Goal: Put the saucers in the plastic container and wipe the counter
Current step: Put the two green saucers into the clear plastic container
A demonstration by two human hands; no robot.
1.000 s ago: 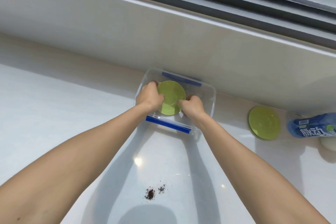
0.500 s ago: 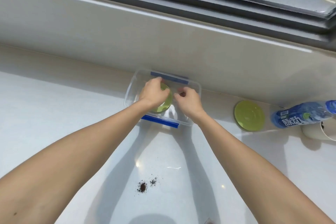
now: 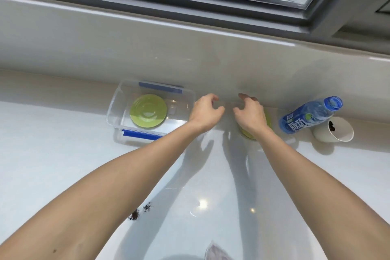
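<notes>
A green saucer [image 3: 148, 110] lies flat inside the clear plastic container [image 3: 115, 99] with blue clips, at the back of the white counter [image 3: 52, 154]. A second green saucer [image 3: 249, 134] rests on the counter to the container's right, mostly covered by my right hand [image 3: 250, 113]. That hand hovers over it with fingers spread and curled, holding nothing. My left hand [image 3: 205, 112] hangs just right of the container, fingers apart and empty. Dark crumbs [image 3: 139, 211] are scattered on the counter near my left forearm.
A blue-labelled drink bottle [image 3: 306, 115] lies tilted at the right, against a white paper cup [image 3: 335, 131] with dark residue inside. A wall ledge and window frame rise behind the counter. A patterned cloth corner [image 3: 217, 252] shows at the bottom edge.
Both hands have let go of the saucer in the container and moved right. My right hand is now over the second saucer, my left between it and the container.
</notes>
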